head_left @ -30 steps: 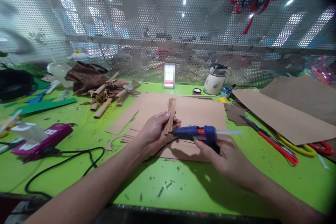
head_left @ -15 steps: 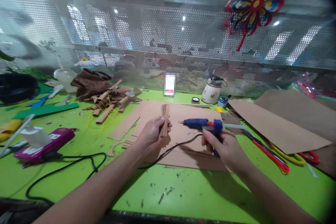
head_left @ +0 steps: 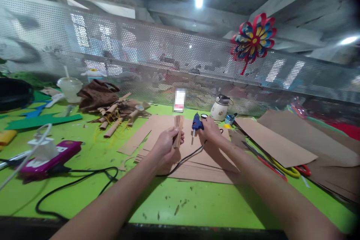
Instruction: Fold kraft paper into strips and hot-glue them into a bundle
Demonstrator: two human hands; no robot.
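My left hand [head_left: 165, 143] is closed around a pleated bundle of brown paper [head_left: 178, 130], held upright above the brown paper sheets [head_left: 194, 174]. Further out and to the right, my right hand [head_left: 211, 130] grips a blue glue gun [head_left: 197, 123] by its handle. The gun's nozzle points away from me, and a pale glue stick [head_left: 193, 133] sticks out of its rear end. Its black cord [head_left: 185, 157] runs back over the sheets. Most fingers of my right hand are hidden behind the hand itself.
To the left are a purple power strip [head_left: 63, 155], rolled brown paper pieces [head_left: 112, 129], a brown cloth [head_left: 98, 93] and a drink cup [head_left: 69, 88]. A phone [head_left: 179, 100] and a bottle [head_left: 219, 109] stand behind. Scissors [head_left: 292, 171] lie right, by brown sheets [head_left: 275, 142].
My right hand has moved forward and left with the glue gun, whose nozzle turned from leftward to away from me. My left hand keeps its hold. The camera view has tilted up.
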